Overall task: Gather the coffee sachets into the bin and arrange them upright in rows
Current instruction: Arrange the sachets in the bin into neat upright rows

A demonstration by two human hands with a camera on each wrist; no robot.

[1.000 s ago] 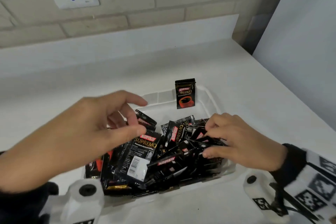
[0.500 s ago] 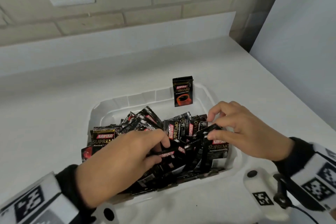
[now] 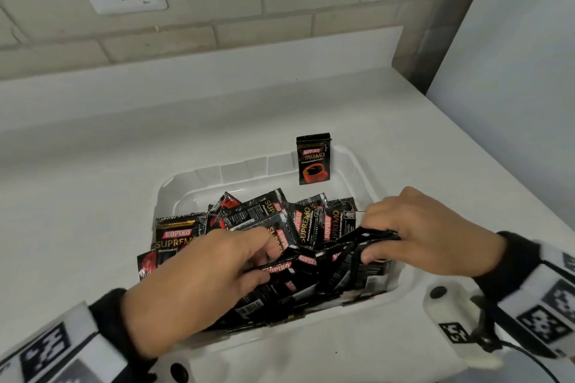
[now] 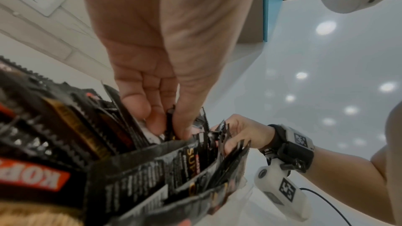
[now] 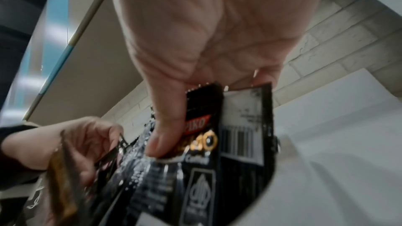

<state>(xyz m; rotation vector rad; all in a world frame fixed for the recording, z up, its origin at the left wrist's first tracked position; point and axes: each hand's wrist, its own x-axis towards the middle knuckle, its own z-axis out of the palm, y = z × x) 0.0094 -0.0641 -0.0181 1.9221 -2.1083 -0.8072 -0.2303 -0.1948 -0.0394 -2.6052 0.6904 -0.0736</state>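
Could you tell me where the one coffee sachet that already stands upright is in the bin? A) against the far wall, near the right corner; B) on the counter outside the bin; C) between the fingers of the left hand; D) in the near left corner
A: the upright sachet leans on the bin's far wall near its right corner, apart from the heap.

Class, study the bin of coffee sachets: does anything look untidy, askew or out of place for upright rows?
Yes. Only one sachet stands upright, against the far wall of the bin. The rest form a jumbled pile, lying tilted and overlapping, while the left hand and right hand grip sachets in it.
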